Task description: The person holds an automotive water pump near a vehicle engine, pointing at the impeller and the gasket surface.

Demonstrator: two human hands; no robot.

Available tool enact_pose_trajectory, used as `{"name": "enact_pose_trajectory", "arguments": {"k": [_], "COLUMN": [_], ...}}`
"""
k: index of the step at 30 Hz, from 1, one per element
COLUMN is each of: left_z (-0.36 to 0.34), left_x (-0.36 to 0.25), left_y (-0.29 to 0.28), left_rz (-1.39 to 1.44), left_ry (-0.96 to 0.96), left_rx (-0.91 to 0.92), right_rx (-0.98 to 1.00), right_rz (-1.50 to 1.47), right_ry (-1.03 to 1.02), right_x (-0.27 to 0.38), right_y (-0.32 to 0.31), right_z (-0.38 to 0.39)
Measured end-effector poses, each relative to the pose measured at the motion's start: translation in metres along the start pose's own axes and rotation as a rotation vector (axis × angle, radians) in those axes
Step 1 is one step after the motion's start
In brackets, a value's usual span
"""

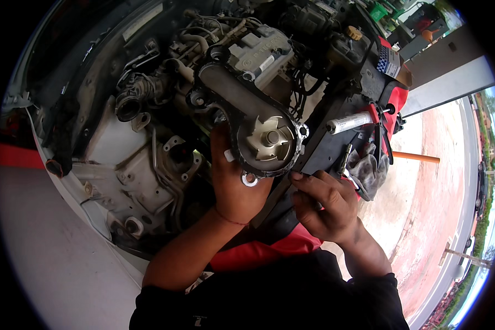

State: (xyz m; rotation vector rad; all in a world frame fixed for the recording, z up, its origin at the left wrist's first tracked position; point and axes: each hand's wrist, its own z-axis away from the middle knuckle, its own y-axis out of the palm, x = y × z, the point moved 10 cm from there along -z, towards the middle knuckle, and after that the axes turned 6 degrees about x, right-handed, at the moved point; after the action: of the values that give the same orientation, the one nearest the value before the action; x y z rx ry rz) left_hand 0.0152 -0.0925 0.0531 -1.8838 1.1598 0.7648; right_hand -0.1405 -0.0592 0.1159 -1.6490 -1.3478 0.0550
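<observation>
A water pump (225, 93) with a dark, elongated housing and a bare metal impeller (269, 138) is held up over the engine bay. My left hand (239, 190) grips it from below and behind, and the housing hides most of those fingers. Black material, possibly sealant, runs along the pump's rim. At the lower right of that rim, my right hand (327, 206) reaches in with its index fingertip touching or nearly touching the edge. Its thumb sits apart from the index finger, the other fingers are curled, and nothing shows in its grasp.
Behind the pump lies the engine (261, 52) with its hoses. A caulking gun with a white tube (349, 122), a grey rag (368, 173) and a small metal tool (346, 157) rest on the right edge. A red cover (269, 250) drapes the front. An open hose (129, 107) stands left.
</observation>
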Motion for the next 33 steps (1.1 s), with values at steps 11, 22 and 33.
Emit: {"name": "enact_pose_trajectory", "arguments": {"k": [11, 22, 33], "left_z": [-0.002, -0.002, -0.004], "left_x": [0.001, 0.0, -0.013], "left_y": [-0.002, -0.004, -0.004], "left_rz": [0.106, 0.029, -0.134], "left_ry": [-0.042, -0.032, 0.063], "left_rx": [-0.037, -0.052, -0.017], "right_rx": [0.049, -0.042, 0.015], "right_rz": [0.072, 0.023, 0.073], "right_ry": [-0.006, 0.088, 0.078], "right_x": [0.002, -0.007, 0.002], "right_y": [0.019, 0.014, 0.028], "right_z": [0.005, 0.014, 0.011]}}
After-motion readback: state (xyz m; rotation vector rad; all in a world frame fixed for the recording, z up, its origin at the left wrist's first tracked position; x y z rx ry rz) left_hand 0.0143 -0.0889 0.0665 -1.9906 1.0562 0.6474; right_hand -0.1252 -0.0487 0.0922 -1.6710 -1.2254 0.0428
